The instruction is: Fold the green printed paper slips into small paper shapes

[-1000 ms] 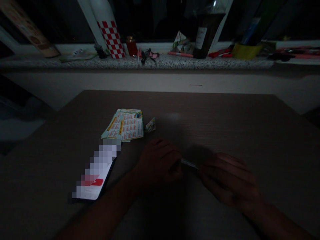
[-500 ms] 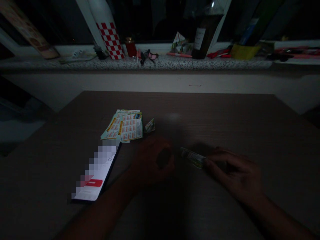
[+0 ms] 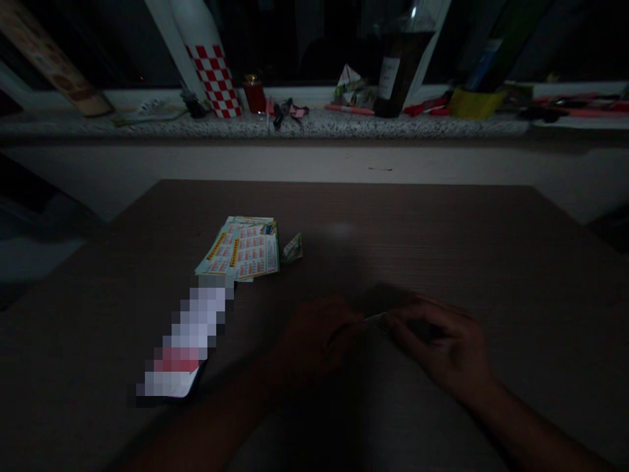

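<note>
Two bare hands work at a wooden table in dim light, set a little apart with one thin folded slip of paper bridging the gap between them. The right hand pinches one end of the slip between thumb and fingers; the left hand, its fingers curled, meets the other end, though the darkness makes it impossible to tell whether it grips. To the left lies one pile of printed cards, two overlapping on top, the full number hidden. One small folded paper piece rests just beside the pile's right edge, and one phone, its screen lit and mostly pixelated, lies below. On the speckled windowsill behind stand one red-and-white checked bottle, one small red jar and one dark bottle with a pale label.
</note>
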Tool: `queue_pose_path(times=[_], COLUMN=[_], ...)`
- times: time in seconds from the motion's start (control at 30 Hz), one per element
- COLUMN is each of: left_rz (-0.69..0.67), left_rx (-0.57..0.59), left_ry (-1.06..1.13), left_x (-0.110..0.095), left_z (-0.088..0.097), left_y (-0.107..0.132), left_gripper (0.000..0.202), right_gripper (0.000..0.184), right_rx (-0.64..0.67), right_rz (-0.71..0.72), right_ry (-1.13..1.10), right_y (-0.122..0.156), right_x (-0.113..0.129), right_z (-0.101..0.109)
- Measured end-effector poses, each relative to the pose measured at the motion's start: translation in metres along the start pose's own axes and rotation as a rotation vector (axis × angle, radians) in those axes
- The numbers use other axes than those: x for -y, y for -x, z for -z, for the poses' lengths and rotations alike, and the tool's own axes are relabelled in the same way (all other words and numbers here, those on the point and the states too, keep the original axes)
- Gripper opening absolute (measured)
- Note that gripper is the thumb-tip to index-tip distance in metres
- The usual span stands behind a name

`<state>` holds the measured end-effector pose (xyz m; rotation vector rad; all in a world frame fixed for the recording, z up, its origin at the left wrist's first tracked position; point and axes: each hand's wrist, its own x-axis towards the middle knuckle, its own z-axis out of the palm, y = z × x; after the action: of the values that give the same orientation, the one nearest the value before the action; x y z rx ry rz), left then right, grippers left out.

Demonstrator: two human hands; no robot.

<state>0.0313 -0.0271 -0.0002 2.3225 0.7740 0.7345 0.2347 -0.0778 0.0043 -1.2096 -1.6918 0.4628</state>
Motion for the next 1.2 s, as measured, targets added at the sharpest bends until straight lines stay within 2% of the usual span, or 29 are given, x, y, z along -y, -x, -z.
queue_pose_path(times=[0.1,0.2,0.33,0.43,0.53,0.67,0.8,0.9,1.07,1.2], left_rz=[0.136,0.210,0.147,0.090,0.014,-0.095,-0.187,-0.239,-0.303,-0.239], left_rx=[-0.008,-0.017,0.009,0.011,0.009,0.077,0.050,0.025,-0.069,-0.157], left_ry=[0.094,0.138,0.076,0.003,-0.057,-0.154,-0.301,-0.321,-0.285,-0.206], left_x=[-0.002,-0.003,-0.005,-0.006,-0.008,-0.011,-0.013,-0.014,-0.015,-0.015], left_z=[0.001,0.000,-0.004,-0.008,-0.011,-0.012,-0.013,-0.015,-0.012,-0.008], left_y=[0.000,0.000,0.001,0.003,0.003,0.002,0.003,0.004,0.008,0.010], left_gripper=[0.022,0.022,0.020,0.020,0.016,0.015,0.019,0.019,0.016,0.014], right_gripper=[0.004,0.003,0.004,0.006,0.011,0.015,0.012,0.012,0.009,0.008], right_rx=[0.004,0.009,-0.035,-0.034,0.038,0.055,0.020,0.001,-0.012,-0.075], right_rz=[-0.057,-0.106,-0.104,-0.008,0.120,0.200,0.104,0.038,-0.083,-0.201], right_ry=[0.004,-0.024,-0.029,0.009,0.007,0.022,0.081,0.109,0.157,0.173], right_y=[-0.001,-0.001,0.001,0.001,0.001,0.000,0.001,0.004,0.003,-0.002], right_x=[-0.003,-0.006,-0.007,-0.006,-0.003,0.002,0.008,0.009,-0.007,-0.019], right_z=[0.000,-0.001,-0.003,-0.005,-0.006,-0.009,-0.012,-0.013,-0.005,0.002])
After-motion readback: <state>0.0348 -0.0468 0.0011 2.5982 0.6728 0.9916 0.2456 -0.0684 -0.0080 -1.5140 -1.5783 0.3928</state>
